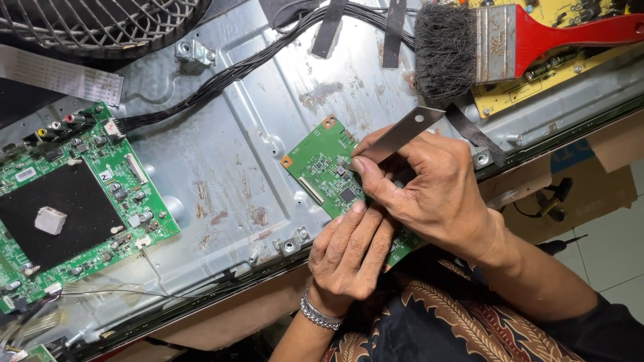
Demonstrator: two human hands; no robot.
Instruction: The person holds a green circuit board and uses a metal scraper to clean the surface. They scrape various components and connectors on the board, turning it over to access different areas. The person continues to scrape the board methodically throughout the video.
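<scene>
Holding a thin grey metal blade [401, 134] in my right hand [429, 194], fingers pinched shut around its lower end, tip down on the small green rectangular circuit board [323, 167]. The blade's free end slants up and away toward the far right. My left hand [352, 251] lies flat-fingered over the near part of that board, fingertips touching its surface just below the blade tip, fingers mostly straight and gripping nothing. A silver chain bracelet [318, 314] sits on that wrist.

The small board rests tilted on the grey sheet-metal back panel [221, 161], near the panel's near edge, right of middle. The panel surface is scuffed and rust-spotted.

At the panel's left edge: a large green circuit board with a black square centre [74, 201], a small white block on the black area. A bundle of black wires [235, 70] runs from that board's far corner diagonally up to the far edge, held under strips of black tape.

At the far right corner: a red-handled paintbrush with dark bristles [496, 40], lying across a yellow circuit board [537, 80].
</scene>
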